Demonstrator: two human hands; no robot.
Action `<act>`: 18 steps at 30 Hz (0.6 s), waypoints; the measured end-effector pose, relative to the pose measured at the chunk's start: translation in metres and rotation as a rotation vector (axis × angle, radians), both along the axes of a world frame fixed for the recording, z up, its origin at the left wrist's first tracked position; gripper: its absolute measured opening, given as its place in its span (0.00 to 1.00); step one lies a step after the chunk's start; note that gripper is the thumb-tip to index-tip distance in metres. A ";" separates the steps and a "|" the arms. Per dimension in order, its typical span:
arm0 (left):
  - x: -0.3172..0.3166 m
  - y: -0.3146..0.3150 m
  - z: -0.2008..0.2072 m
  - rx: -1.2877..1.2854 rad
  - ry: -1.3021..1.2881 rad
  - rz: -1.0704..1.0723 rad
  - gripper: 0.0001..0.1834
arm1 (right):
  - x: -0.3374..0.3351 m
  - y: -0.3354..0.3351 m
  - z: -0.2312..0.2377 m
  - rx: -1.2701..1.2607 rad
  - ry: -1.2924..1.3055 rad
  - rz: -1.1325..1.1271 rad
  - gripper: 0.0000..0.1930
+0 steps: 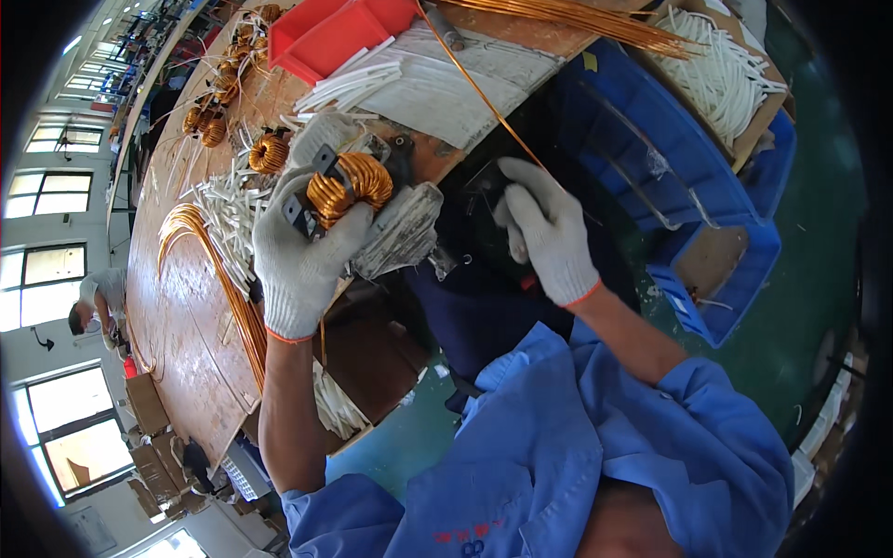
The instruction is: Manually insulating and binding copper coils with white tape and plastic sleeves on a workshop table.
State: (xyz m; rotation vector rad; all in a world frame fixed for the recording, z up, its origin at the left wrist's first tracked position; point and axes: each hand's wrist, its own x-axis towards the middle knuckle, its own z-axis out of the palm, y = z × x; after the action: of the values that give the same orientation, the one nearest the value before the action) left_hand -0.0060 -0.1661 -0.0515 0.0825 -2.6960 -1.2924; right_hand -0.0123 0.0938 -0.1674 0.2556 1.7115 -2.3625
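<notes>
My left hand, in a white knit glove, is closed around a ring-shaped coil wound with thick copper wire. Dark flat pieces stick out at the coil's left side. The coil rests by a worn, whitish block at the table's edge, with a small metal hook beyond it. To the right, my gloved right hand hangs off the table with its fingers curled; what they grip, if anything, is hidden. A long copper wire slants down from the table and passes behind that hand.
Wound coils, white sleeve pieces, a copper wire bundle and a red bin lie on the wooden table. Right of me stand blue crates and a box of white tubes. Another person bends far left.
</notes>
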 end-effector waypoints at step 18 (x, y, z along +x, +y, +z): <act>0.002 -0.003 -0.006 0.028 -0.020 0.001 0.26 | 0.042 -0.013 -0.077 0.875 0.627 0.220 0.27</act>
State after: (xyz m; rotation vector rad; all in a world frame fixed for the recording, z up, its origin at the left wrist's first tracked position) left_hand -0.0039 -0.1692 -0.0571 0.1002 -2.6948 -1.3367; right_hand 0.0302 0.0810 -0.2443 -0.5836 2.7953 -1.4685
